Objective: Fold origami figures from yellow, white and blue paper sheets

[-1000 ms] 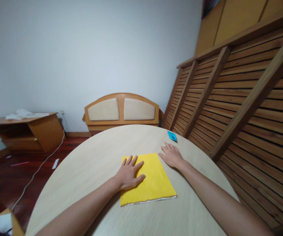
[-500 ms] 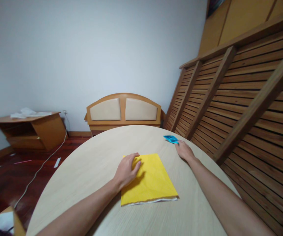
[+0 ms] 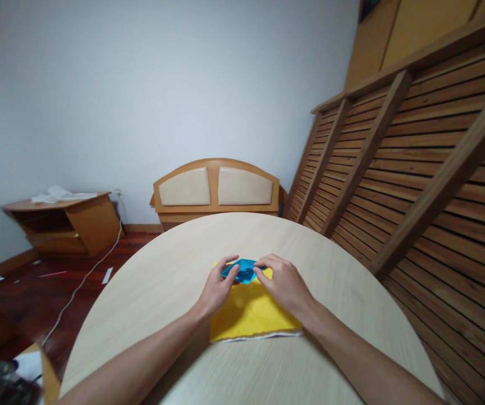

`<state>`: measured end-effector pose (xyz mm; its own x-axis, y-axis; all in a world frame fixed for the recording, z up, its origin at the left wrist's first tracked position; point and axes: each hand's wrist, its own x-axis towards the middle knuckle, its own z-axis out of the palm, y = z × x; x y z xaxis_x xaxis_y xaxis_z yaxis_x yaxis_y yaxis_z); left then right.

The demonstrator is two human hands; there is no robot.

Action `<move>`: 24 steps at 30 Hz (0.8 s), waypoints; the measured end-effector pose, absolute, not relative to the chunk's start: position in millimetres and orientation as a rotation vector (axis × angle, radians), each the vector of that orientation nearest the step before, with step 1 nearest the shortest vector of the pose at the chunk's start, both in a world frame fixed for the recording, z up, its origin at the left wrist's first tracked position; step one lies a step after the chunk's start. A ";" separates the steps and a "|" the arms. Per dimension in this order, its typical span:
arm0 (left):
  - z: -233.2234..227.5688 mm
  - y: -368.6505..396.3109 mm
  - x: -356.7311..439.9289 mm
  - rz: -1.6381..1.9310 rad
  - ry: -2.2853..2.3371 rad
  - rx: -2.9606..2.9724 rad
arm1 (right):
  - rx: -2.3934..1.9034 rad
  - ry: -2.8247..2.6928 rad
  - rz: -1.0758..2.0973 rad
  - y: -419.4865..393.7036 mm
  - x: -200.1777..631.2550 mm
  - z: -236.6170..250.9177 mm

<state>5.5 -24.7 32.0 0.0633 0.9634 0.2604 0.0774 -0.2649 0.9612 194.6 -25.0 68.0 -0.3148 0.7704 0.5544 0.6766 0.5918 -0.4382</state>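
Hands: two, both bare. The left hand [image 3: 217, 287] has its thumb and fingers closed narrowly on the left end of one blue, folded, pointed paper piece [image 3: 244, 270]. The right hand [image 3: 286, 281] pinches the right end of the same piece between thumb and fingertips. The paper shows sharp creases and flat facets, with darker folds at its middle.

Position: the blue piece is over the far part of one yellow, flat, four-sided sheet [image 3: 254, 315]; whether the two touch cannot be told. The sheet has a matt, lightly wrinkled face and a white strip showing along its near side. Its material cannot be determined. It lies well apart from the left and right edges of the desk.

Support: one round, pale, wood-grained desk [image 3: 162, 304], smooth and curved at its far edge.

Surroundings: beyond the far edge, one arched wooden headboard [image 3: 214, 185] with two cream padded panels. Off the right edge, one leaning brown timber frame [image 3: 419, 146] of many narrow slats crossed by thick bars. Off the left edge, one low wooden cabinet [image 3: 90, 225] carrying crumpled white material [image 3: 59, 194].
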 end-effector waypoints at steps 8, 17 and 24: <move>33.3 -27.1 10.1 1.319 1.087 1.493 | -0.911 -2.178 -0.043 -28.8 202.4 63.6; 35.4 -29.6 8.3 1.310 1.120 1.572 | -0.889 -2.219 -0.047 -30.6 202.6 65.2; 37.9 -31.5 7.3 1.356 1.154 1.708 | -0.889 -2.234 -0.020 -32.1 201.4 66.4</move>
<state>7.3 -31.5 37.9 0.0723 0.9198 0.3857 0.2337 -0.3916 0.8900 201.4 -32.1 66.4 -0.5025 0.5921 0.6300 0.6031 0.7621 -0.2353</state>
